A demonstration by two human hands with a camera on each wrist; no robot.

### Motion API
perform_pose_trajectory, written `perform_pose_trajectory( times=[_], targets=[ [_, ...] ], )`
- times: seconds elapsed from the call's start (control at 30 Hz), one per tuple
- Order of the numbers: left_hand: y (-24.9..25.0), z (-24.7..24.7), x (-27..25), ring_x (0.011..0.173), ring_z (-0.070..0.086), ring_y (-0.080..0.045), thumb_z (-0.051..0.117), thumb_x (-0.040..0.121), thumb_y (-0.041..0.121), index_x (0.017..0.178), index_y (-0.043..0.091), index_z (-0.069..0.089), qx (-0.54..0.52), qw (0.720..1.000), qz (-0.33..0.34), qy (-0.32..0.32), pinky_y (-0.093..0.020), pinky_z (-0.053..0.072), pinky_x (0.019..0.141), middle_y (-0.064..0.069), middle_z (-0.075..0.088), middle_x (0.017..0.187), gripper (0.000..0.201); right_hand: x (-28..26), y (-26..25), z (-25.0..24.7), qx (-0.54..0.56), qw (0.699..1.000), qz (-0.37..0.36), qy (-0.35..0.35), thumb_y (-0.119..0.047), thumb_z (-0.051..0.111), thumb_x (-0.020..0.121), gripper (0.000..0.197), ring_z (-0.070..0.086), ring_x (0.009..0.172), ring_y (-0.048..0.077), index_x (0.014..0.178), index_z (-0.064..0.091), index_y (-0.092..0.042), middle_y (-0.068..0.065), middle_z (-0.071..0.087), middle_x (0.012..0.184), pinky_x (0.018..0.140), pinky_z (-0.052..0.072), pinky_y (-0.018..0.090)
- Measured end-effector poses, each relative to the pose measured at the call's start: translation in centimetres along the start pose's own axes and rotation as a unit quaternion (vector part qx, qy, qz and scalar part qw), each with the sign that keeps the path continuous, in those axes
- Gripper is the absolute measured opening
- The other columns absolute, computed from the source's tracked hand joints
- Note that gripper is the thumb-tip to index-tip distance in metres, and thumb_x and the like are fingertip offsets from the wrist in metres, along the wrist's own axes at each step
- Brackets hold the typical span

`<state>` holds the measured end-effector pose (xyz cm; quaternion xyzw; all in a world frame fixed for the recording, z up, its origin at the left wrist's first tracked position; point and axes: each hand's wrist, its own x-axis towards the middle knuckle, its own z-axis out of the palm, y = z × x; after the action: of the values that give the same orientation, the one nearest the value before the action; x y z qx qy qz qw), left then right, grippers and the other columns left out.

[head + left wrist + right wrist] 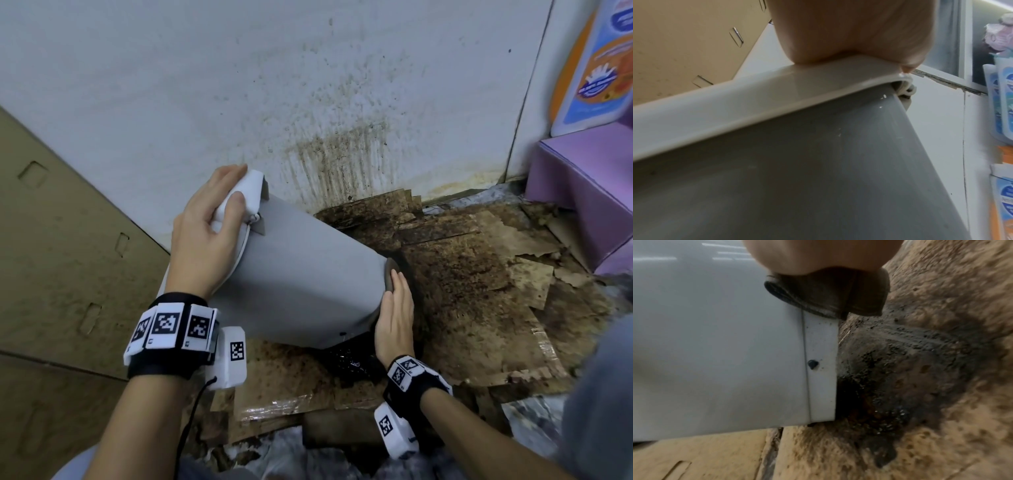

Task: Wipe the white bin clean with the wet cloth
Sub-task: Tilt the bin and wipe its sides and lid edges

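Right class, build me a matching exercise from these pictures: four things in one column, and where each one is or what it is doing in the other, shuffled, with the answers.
Things
1. left hand
2. right hand
3. tilted white plastic bin
4. folded dark grey cloth

States
A. leaning over stained brown cardboard
B. pressed against the bin's bottom edge
C. gripping the bin's rim
D. flat on the cloth

Pairs: 1-C, 2-D, 3-A, 4-B

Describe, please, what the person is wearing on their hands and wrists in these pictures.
Both hands are bare, without gloves or sleeves. The left wrist carries a black band ringed with white square tiles printed with black-and-white coded markers, plus a white boxy camera unit with its own marker and a thin black cable. The right wrist has a matching band and white unit.
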<state>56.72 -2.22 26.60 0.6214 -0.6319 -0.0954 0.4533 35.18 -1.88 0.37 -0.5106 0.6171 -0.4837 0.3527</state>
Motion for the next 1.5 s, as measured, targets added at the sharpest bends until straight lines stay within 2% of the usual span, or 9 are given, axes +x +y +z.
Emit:
perform_pose_trajectory(
  times=[0.27, 0.4, 0.57, 0.8, 1.0, 1.13, 1.33, 1.4, 1.5],
  targets=[
    [-0.1, 0.2, 0.0, 0.138, 0.046, 0.003, 0.044, 0.102, 0.032, 0.138, 0.035, 0.063, 0.007, 1.000, 0.008, -0.002, -0.041, 0.039, 0.118, 0.025, 0.053, 0.147, 0.040, 0.1, -1.5, 1.4, 0.009, 0.998, 0.017, 0.052, -0.048, 0.015, 0.098, 0.068, 0.017, 0.151, 0.012, 0.154, 0.036, -0.016, -0.002, 0.029, 0.163, 0.124, 0.007, 0.029],
    [-0.2, 0.2, 0.1, 0.137, 0.047, 0.006, 0.045, 0.103, 0.029, 0.138, 0.033, 0.063, 0.011, 1.000, 0.011, 0.004, -0.038, 0.039, 0.117, 0.025, 0.054, 0.146, 0.039, 0.1, -2.5, 1.9, 0.011, 0.997, 0.024, 0.072, -0.050, 0.013, 0.095, 0.071, 0.020, 0.150, 0.012, 0.153, 0.037, -0.017, -0.002, 0.033, 0.162, 0.124, 0.008, 0.032],
    [-0.1, 0.5, 0.1, 0.138, 0.048, 0.000, 0.044, 0.103, 0.033, 0.138, 0.035, 0.062, 0.018, 1.000, 0.011, -0.001, -0.041, 0.041, 0.116, 0.023, 0.053, 0.147, 0.040, -0.2, -5.6, 2.6, 0.009, 0.997, -0.011, 0.072, -0.048, 0.016, 0.096, 0.069, 0.027, 0.148, 0.012, 0.153, 0.039, -0.017, -0.004, 0.035, 0.160, 0.122, 0.009, 0.029],
    [0.0, 0.4, 0.1, 0.137, 0.049, 0.000, 0.043, 0.103, 0.034, 0.138, 0.035, 0.062, 0.026, 1.000, 0.017, -0.003, -0.041, 0.042, 0.115, 0.023, 0.054, 0.147, 0.040, -0.9, -12.5, 3.5, -0.011, 0.998, -0.056, -0.005, -0.050, 0.007, 0.094, 0.072, 0.019, 0.151, 0.007, 0.157, 0.027, -0.021, -0.007, 0.026, 0.164, 0.122, 0.007, 0.030],
    [0.1, -0.1, -0.2, 0.134, 0.049, 0.005, 0.043, 0.105, 0.028, 0.139, 0.034, 0.062, 0.025, 1.000, 0.012, 0.002, -0.033, 0.041, 0.114, 0.025, 0.053, 0.146, 0.039, -0.5, -17.3, 3.7, -0.033, 0.981, -0.125, -0.148, -0.053, -0.004, 0.089, 0.079, 0.000, 0.153, 0.004, 0.161, 0.006, -0.020, -0.009, 0.004, 0.169, 0.124, -0.002, 0.030],
    [0.1, -0.1, -0.4, 0.134, 0.050, 0.001, 0.043, 0.105, 0.029, 0.140, 0.033, 0.061, 0.027, 0.999, 0.019, -0.004, -0.034, 0.043, 0.113, 0.024, 0.053, 0.147, 0.039, -0.2, -17.5, 3.3, -0.030, 0.972, -0.161, -0.169, -0.049, 0.007, 0.093, 0.075, 0.003, 0.153, 0.005, 0.161, 0.008, -0.018, -0.007, 0.006, 0.169, 0.125, 0.005, 0.035],
    [-0.1, -0.1, -0.3, 0.136, 0.048, 0.000, 0.044, 0.104, 0.034, 0.141, 0.034, 0.060, 0.026, 0.999, 0.029, -0.014, -0.040, 0.043, 0.114, 0.022, 0.051, 0.149, 0.040, 0.7, -15.9, 2.1, -0.121, 0.951, -0.260, -0.119, -0.045, 0.018, 0.104, 0.062, 0.030, 0.142, 0.018, 0.159, 0.023, -0.017, 0.000, 0.023, 0.165, 0.118, 0.025, 0.039],
    [-0.1, -0.1, -0.5, 0.137, 0.047, 0.001, 0.044, 0.105, 0.034, 0.141, 0.034, 0.060, 0.022, 0.999, 0.028, -0.016, -0.039, 0.042, 0.115, 0.022, 0.050, 0.150, 0.040, 0.9, -15.2, 2.0, -0.130, 0.946, -0.278, -0.109, -0.047, 0.021, 0.105, 0.062, 0.026, 0.147, 0.016, 0.159, 0.023, -0.017, 0.000, 0.024, 0.165, 0.120, 0.023, 0.039],
    [-0.1, 0.0, -0.6, 0.138, 0.048, -0.002, 0.045, 0.106, 0.032, 0.142, 0.031, 0.060, 0.024, 0.999, 0.043, -0.018, -0.041, 0.043, 0.114, 0.020, 0.051, 0.149, 0.039, 1.0, -14.2, 2.0, -0.113, 0.940, -0.295, -0.127, -0.055, 0.033, 0.100, 0.075, 0.008, 0.155, 0.014, 0.160, 0.017, -0.013, 0.002, 0.015, 0.168, 0.126, 0.010, 0.040]
  ],
)
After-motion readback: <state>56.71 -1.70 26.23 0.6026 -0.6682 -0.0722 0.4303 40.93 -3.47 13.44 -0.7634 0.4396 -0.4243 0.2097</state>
